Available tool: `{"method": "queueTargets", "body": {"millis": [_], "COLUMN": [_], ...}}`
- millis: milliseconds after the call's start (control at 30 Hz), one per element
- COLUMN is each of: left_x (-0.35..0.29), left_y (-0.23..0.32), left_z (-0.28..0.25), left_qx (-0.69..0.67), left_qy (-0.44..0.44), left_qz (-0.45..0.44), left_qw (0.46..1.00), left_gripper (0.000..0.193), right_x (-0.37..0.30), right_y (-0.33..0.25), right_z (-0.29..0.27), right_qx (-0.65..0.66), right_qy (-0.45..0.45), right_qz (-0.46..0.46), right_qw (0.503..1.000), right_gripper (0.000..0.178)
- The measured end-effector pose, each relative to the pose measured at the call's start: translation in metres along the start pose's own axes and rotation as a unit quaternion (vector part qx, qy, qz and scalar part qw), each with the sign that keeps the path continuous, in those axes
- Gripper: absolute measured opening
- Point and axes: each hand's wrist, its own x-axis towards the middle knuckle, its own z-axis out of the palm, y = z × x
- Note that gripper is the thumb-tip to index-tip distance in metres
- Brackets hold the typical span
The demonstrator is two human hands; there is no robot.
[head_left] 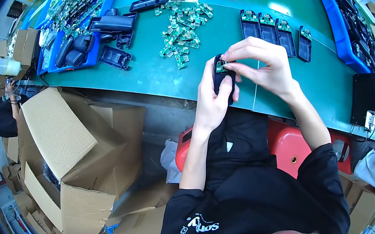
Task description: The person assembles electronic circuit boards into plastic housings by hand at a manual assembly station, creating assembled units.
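My left hand (pixel 212 98) is wrapped round a black plastic housing (pixel 216 80), held upright over the table's front edge. At its top end sits a small green circuit board (pixel 220 67), which the thumb and fingertips of my right hand (pixel 263 62) pinch; the fingers partly cover it. Beyond my hands lies a loose pile of green circuit boards (pixel 181 39). To the right, several black housings (pixel 268 35) stand in a row with boards at their far ends. Bare black shells (pixel 114 57) lie at the left.
On the green table (pixel 154 76), a blue bin (pixel 91 62) of boards and black parts stands far left. A blue tray (pixel 341 42) of black parts and a black box-shaped device (pixel 367 95) are right. Open cardboard cartons (pixel 59 129) stand left below. Other people (pixel 1 113) work at both sides.
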Motion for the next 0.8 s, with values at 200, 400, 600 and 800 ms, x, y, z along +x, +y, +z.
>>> {"method": "queueTargets", "body": {"millis": [200,400,600,800], "left_x": [-0.0005,-0.0010,-0.0001,-0.0008], "left_y": [0.0021,0.0039,0.0021,0.0011], "left_z": [0.0005,0.0010,0.0012,0.0005], "left_qx": [-0.005,0.009,0.014,0.023], "left_qy": [0.008,0.006,0.005,0.005], "left_qz": [-0.008,-0.010,-0.004,-0.001], "left_qw": [1.000,1.000,1.000,1.000], "left_gripper": [0.035,0.035,0.034,0.034], "right_x": [-0.0009,-0.0019,-0.0044,-0.0070], "right_y": [0.0037,0.0011,0.0002,-0.0004], "right_z": [-0.0002,0.0035,0.0044,0.0050], "right_qx": [-0.016,-0.019,-0.027,-0.002], "right_qy": [-0.001,0.002,0.016,0.011], "right_qz": [-0.020,-0.013,-0.002,0.025], "right_qw": [1.000,1.000,1.000,1.000], "right_gripper": [0.019,0.017,0.017,0.016]}}
